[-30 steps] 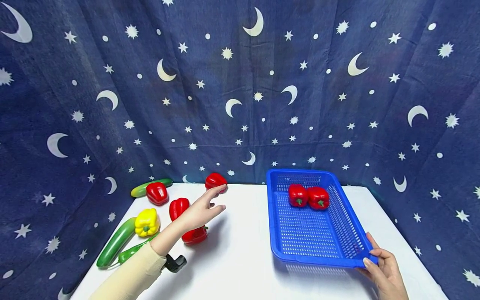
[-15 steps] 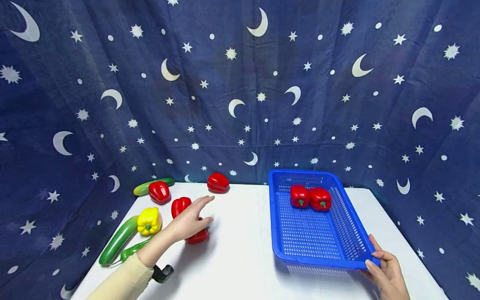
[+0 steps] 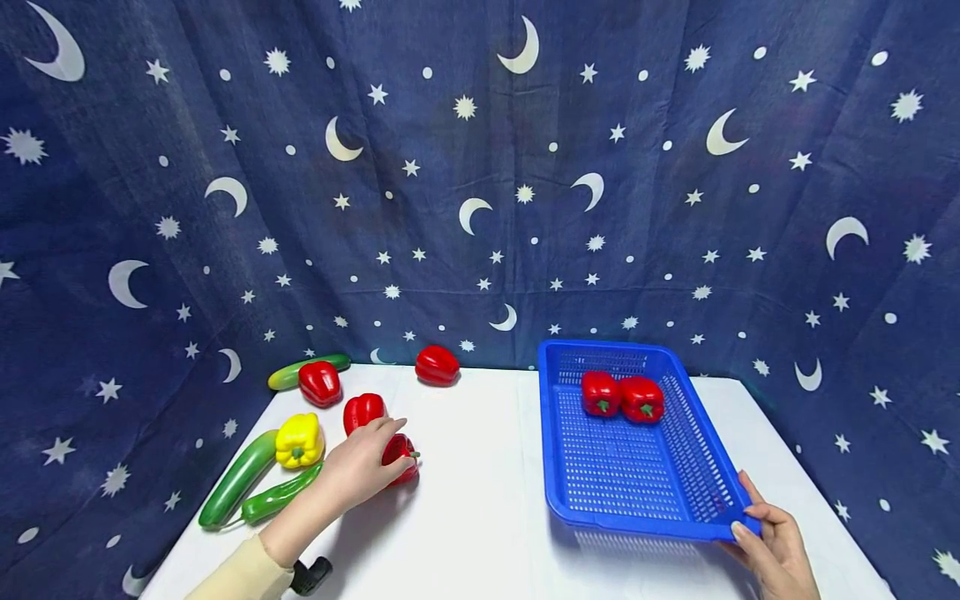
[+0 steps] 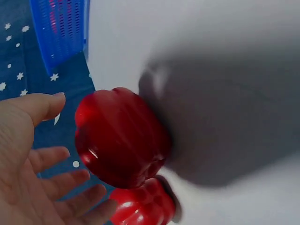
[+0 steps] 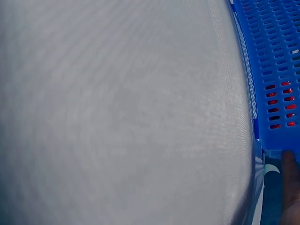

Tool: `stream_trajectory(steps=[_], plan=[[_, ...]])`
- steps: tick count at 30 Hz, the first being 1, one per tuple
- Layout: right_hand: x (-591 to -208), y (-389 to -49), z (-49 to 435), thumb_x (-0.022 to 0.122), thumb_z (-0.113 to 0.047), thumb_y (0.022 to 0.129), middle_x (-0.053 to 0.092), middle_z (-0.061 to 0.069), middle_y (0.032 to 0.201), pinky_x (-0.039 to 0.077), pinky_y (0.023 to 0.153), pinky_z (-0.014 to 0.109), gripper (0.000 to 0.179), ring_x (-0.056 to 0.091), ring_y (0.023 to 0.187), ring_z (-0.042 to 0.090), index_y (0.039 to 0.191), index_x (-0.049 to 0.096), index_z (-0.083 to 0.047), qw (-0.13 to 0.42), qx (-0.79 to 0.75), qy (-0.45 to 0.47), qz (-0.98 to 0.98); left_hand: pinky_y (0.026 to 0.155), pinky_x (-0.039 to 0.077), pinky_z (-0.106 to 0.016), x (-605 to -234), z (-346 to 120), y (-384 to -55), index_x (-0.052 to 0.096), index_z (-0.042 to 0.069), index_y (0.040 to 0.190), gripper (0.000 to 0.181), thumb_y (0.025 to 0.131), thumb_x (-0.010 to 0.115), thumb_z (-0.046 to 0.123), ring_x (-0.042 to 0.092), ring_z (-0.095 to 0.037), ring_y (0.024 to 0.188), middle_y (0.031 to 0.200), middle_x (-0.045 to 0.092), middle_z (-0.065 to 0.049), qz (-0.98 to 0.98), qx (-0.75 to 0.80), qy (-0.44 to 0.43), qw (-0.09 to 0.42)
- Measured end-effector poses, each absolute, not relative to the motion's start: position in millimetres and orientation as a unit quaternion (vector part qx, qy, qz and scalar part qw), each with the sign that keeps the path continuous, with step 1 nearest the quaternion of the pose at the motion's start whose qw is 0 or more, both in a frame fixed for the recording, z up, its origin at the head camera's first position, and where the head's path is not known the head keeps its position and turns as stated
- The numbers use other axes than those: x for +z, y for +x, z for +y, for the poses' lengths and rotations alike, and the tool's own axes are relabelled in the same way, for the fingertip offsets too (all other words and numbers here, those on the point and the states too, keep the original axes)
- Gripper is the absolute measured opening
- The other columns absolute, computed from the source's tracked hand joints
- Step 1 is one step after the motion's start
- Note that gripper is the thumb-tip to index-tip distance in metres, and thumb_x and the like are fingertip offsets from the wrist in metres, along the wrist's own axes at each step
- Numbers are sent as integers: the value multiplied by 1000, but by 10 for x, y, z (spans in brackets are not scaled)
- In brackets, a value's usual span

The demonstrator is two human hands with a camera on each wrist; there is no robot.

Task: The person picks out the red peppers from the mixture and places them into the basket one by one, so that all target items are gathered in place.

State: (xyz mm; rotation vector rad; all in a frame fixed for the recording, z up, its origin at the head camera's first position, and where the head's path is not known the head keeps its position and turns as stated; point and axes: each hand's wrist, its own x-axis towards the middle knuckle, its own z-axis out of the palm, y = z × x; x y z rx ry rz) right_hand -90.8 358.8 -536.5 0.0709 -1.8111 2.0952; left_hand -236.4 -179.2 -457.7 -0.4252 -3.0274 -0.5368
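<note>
White-clothed table [image 3: 480, 492] in front of me, and I'd hold the blue plastic basket [image 3: 637, 525] steady by its near corner, which the right hand [image 3: 776, 542] is gripping. My left hand [image 3: 356, 467] is at the closest red bell pepper [image 4: 123, 138], well left of the basket; I'd cup its sides without bumping the neighbouring red pepper [image 3: 363, 410]. Fingers loosely spread, nothing gripped, palm facing it.

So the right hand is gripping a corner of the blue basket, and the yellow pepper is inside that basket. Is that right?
Not quite: the yellow pepper lies on the white table, as the head view shows. The right hand is indeed gripping a corner of the blue basket.
</note>
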Motion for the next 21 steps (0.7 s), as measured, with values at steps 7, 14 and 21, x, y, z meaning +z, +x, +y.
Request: stream_trajectory(steps=[7,14,21], plan=[[-5361,-903,3588,50,2,105,22,-5,169,57,76,23,27,53,117,-8,126,40,-12,183,740,20,-647,80,58,-52,-4638,-1815,-2266,66,11,133,70,80,81,55,63,-32,103,123,65,-11,-984,-134,-107,48],[-5371,-911,3585,50,3,105,20,-3,169,57,76,23,27,54,117,-8,126,39,-11,181,744,19,-642,77,59,-51,-4717,-1827,-2249,65,13,132,69,80,82,54,63,-31,99,117,65,-10,-986,-135,-92,44],[-5353,-906,3584,51,0,106,15,2,170,57,77,21,27,53,116,-9,127,39,-12,180,739,7,-649,88,57,-54,-4758,-1841,-2255,63,8,135,67,81,86,39,63,-32,106,125,63,-14,-981,-149,-114,40]])
